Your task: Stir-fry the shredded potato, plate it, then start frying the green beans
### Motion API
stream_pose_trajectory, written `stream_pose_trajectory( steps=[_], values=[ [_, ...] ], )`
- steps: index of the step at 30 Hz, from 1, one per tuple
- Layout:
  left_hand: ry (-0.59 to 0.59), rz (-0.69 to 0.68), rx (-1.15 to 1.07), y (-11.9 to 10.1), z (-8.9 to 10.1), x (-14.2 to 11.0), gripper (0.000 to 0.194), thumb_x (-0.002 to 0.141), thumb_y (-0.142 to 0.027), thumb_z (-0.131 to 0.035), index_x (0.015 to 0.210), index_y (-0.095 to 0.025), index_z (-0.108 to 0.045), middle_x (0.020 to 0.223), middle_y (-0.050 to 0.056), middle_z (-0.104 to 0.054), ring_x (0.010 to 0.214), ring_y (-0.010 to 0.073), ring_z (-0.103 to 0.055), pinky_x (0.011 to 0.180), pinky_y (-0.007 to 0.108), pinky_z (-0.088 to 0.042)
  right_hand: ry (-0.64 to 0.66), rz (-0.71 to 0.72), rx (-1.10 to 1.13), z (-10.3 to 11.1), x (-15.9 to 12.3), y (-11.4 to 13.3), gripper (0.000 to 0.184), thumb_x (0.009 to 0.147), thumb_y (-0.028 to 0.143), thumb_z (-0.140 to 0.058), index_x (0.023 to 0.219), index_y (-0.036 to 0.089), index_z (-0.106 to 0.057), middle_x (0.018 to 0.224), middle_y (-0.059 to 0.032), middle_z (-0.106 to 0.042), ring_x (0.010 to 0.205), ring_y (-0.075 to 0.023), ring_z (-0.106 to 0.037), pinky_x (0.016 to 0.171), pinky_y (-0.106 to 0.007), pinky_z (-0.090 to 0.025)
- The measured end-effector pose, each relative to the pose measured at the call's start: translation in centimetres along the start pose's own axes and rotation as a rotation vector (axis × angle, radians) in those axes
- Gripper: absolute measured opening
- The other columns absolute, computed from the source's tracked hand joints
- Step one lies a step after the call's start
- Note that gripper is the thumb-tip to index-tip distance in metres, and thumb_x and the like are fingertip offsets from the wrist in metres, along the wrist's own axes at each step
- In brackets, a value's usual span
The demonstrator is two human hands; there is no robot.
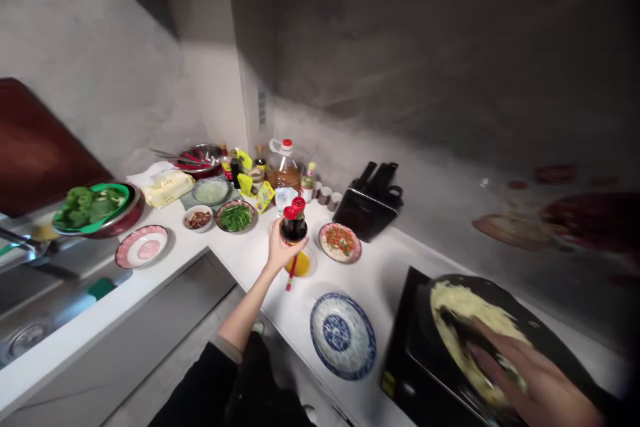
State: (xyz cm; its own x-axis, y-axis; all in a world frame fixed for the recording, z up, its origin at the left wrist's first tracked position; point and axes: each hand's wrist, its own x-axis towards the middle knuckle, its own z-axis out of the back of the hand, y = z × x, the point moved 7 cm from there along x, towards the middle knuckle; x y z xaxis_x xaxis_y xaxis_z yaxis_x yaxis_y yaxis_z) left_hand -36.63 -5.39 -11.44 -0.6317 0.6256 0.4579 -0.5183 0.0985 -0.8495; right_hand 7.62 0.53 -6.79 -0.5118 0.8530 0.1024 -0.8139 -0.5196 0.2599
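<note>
My left hand (277,252) is wrapped around a dark sauce bottle (294,229) with a flipped-open red cap, held above the counter. Just under it is a bowl of yellow liquid (299,265) with red chopsticks (291,275) leaning in it. At lower right, my right hand (537,373) is blurred, its fingers closed on a dark cooking utensil (463,328) over the black pan (543,320). Pale shredded food (473,300) covers part of the pan. Motion smears the utensil, so its exact kind is unclear.
A blue-and-white plate (343,337) lies beside the black stove (415,347). Behind are a plate of chopped vegetables (340,243), a knife block (367,210) and a large oil jug (285,173). Dishes of greens (236,217) stand left, near the sink (65,307).
</note>
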Motion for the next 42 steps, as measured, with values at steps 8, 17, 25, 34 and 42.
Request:
stream_pose_trajectory(
  steps=[8,17,25,34,42],
  values=[
    [0.036,0.082,-0.068,12.7,0.0,7.0,0.068,0.06,-0.034,-0.073,0.12,-0.015,-0.046,0.117,0.016,-0.055,0.114,0.0307,-0.05,0.1,0.046,-0.037,0.037,0.043,0.682,-12.3,26.2,31.2,0.08,0.06,0.047,-0.071,0.127,0.015,-0.041,0.129,-0.0151,-0.049,0.108,-0.0256,-0.052,0.092,-0.04,-0.043],
    [0.08,0.234,-0.137,20.3,-3.4,8.7,0.073,0.062,-0.033,-0.072,0.126,-0.021,-0.039,0.124,0.017,-0.051,0.119,0.0335,-0.047,0.102,0.053,-0.034,0.179,-0.15,1.001,-21.7,33.6,33.2,0.046,0.06,0.052,-0.068,0.086,0.016,-0.059,0.082,-0.0038,-0.066,0.062,-0.014,-0.058,0.054,-0.026,-0.048],
    [0.169,0.271,-0.108,21.8,-4.4,10.2,0.07,0.067,-0.035,-0.068,0.128,-0.022,-0.037,0.126,0.016,-0.05,0.121,0.0323,-0.045,0.103,0.053,-0.032,0.356,-0.458,1.126,-22.7,35.0,32.8,0.044,0.071,0.055,-0.06,0.091,0.015,-0.06,0.091,-0.0066,-0.065,0.062,-0.0114,-0.064,0.045,-0.016,-0.042],
    [0.155,0.266,-0.066,22.0,-4.5,11.0,0.072,0.065,-0.035,-0.069,0.127,-0.014,-0.039,0.122,0.019,-0.052,0.119,0.032,-0.046,0.102,0.047,-0.035,0.212,-0.653,1.149,-23.1,35.4,33.7,0.041,0.077,0.054,-0.052,0.088,0.015,-0.059,0.083,-0.0035,-0.063,0.049,-0.0059,-0.05,0.044,-0.017,-0.038],
    [0.028,0.093,0.03,17.1,0.1,9.2,0.103,0.06,-0.046,-0.073,0.137,-0.001,-0.02,0.142,0.028,-0.023,0.135,0.0362,-0.017,0.111,0.049,-0.014,0.167,-0.305,0.913,-12.4,27.1,28.2,0.055,0.082,0.054,-0.048,0.127,0.022,-0.045,0.118,-0.0083,-0.059,0.085,-0.0151,-0.063,0.071,-0.026,-0.049]
  ],
)
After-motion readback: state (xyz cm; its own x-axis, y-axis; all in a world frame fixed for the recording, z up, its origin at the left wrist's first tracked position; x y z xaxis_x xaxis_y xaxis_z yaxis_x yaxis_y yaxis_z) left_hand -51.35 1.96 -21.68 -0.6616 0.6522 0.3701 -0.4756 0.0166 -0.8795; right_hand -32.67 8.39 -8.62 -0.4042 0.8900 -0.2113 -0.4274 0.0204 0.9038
